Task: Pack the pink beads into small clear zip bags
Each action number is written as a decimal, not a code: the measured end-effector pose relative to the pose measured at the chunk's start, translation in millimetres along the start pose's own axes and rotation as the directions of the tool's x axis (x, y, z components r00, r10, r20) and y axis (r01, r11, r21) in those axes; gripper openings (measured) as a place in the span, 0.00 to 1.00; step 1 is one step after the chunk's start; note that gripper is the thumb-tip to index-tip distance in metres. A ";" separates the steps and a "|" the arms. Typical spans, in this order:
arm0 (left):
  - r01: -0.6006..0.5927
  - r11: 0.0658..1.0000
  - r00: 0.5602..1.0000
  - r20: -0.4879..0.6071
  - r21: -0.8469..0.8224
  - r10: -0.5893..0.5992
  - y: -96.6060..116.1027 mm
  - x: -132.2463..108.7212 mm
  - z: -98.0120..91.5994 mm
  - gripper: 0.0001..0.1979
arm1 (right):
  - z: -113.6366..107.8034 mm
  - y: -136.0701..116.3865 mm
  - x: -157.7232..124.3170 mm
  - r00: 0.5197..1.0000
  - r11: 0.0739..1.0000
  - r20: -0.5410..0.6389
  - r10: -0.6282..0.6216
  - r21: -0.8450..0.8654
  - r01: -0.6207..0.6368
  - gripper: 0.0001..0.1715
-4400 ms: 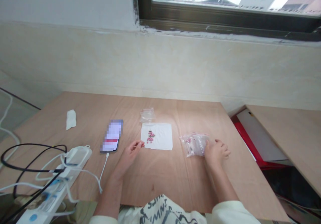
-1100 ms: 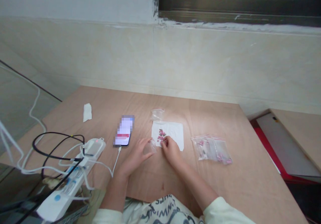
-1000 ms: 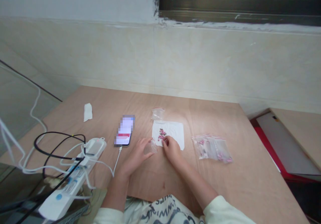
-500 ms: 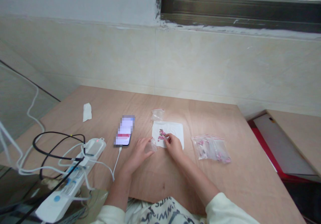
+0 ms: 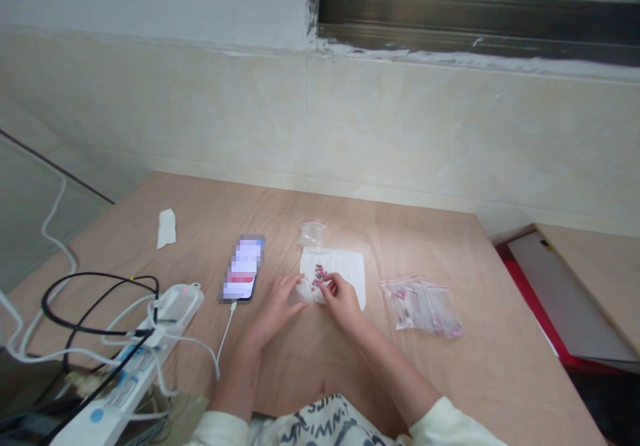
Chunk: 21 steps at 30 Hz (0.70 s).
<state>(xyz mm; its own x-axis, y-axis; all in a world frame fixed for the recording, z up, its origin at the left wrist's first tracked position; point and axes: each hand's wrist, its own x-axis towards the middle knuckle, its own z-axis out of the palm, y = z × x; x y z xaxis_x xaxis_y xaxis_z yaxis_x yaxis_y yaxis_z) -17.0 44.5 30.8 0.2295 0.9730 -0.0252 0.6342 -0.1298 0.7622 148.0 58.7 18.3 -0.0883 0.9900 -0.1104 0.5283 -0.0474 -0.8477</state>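
A white sheet (image 5: 350,276) lies on the table with a small cluster of pink and dark beads (image 5: 319,274) on its left part. My left hand (image 5: 280,306) grips a small clear plastic bag (image 5: 305,291) between thumb and fingers, at the sheet's lower left corner. Over the sheet, just right of the beads, my right hand (image 5: 344,301) has thumb and forefinger pinched together. Whatever lies between those fingertips is too small to make out. Behind the sheet is another small clear zip bag (image 5: 313,234).
Zip bags with pink pieces (image 5: 423,307) lie to the right. A phone (image 5: 243,267) on a white charging cable (image 5: 225,339) is at left, near a power strip (image 5: 175,306) with tangled cords. A white paper scrap (image 5: 167,228) lies farther back.
My right hand has shifted slightly left, toward the bag in my left hand. The whole view has tilted a little, so the table sits slightly lower.
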 end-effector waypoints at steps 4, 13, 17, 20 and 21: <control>0.001 1.000 1.000 0.011 -0.003 -0.001 -3.6 1.8 -1.9 0.24 | 2.4 8.8 3.1 0.999 0.981 0.001 0.048 -0.188 -0.047 0.07; 0.007 1.000 0.998 0.056 0.022 -0.008 -1.9 6.7 0.0 0.24 | 4.5 7.4 7.4 1.000 0.989 0.015 0.008 -0.151 -0.006 0.06; -0.014 1.000 0.998 0.061 0.019 0.012 -1.9 8.8 3.3 0.24 | 1.8 3.3 8.1 0.995 0.998 0.091 -0.045 0.051 0.040 0.07; -0.009 1.000 0.999 0.053 0.009 0.008 -1.8 9.7 4.9 0.24 | 0.3 3.1 8.9 0.993 0.995 0.109 -0.050 0.093 0.039 0.08; -0.006 1.000 0.999 0.049 0.007 0.005 -2.1 9.6 5.0 0.24 | 0.2 4.4 9.6 0.996 0.997 0.083 -0.033 0.076 0.027 0.09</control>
<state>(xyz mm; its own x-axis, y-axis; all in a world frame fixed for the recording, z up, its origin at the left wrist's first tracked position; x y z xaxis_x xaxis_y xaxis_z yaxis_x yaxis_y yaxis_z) -12.5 53.2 25.8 0.2688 0.9618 -0.0528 0.6384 -0.1368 0.7575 149.3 67.9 13.3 -0.1756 0.9765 -0.1247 0.4603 -0.0305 -0.8872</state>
